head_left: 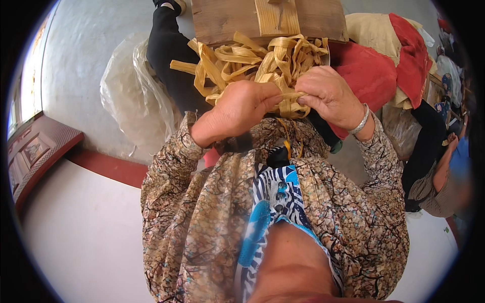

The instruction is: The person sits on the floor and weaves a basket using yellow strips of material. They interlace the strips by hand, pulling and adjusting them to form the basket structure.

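Between my two hands runs a short stretch of a flat yellow-tan strip [291, 95], like dried plant fibre or straw. My left hand [241, 107] is closed, pinching the strip between thumb and forefinger. A little to its right, my right hand [331, 98] pinches the same strip and wears a silver bracelet [361, 121] at the wrist. Just beyond my hands lies a loose, curling heap of similar strips [237, 60], pressed up against a wooden board. Part of the strip hangs below my fingers, and its ends are hard to trace.
The brown wooden board [227, 22] stands at the top, with a paler slat fixed across it. Left of it are a translucent plastic bag [134, 96] and a black-clad leg. Red cloth [366, 73] lies to the right. Another person sits at the far right, and a carved wooden door [35, 151] is at left.
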A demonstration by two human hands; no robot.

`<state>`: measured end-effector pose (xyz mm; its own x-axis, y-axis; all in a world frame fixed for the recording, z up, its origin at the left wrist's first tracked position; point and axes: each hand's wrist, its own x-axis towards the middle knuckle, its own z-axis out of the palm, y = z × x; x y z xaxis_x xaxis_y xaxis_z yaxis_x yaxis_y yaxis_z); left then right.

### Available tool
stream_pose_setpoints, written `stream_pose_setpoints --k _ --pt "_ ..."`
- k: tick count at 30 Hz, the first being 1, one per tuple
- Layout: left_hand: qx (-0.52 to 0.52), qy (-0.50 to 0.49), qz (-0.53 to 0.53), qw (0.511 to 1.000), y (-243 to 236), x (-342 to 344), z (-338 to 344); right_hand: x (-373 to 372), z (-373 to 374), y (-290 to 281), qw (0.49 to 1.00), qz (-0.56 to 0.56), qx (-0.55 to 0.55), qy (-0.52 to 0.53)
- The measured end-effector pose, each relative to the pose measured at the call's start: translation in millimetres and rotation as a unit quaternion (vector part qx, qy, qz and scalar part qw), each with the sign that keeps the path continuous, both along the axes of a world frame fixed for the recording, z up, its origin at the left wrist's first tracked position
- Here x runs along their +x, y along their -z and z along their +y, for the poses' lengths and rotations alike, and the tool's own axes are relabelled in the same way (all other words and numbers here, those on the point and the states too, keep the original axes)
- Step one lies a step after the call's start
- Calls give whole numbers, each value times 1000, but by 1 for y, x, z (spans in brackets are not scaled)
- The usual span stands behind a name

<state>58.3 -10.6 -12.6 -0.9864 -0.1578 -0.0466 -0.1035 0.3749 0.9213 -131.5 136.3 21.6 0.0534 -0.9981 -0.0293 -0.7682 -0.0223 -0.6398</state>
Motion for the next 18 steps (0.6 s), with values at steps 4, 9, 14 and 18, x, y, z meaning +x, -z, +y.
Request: stream_pose_setpoints --k 4,9,14,18 --pt "149 -18 -83 985 0 -12 -5 -2 6 11 982 -157 36 102" --pt "144 -68 3 987 14 -36 -21 -11 -12 17 924 -309 28 225" --pt "90 -112 20 989 22 -64 -45 -24 -35 36 912 -309 -21 268" --pt "50 -139 39 988 32 -84 -65 -39 -51 49 907 -266 -64 320"
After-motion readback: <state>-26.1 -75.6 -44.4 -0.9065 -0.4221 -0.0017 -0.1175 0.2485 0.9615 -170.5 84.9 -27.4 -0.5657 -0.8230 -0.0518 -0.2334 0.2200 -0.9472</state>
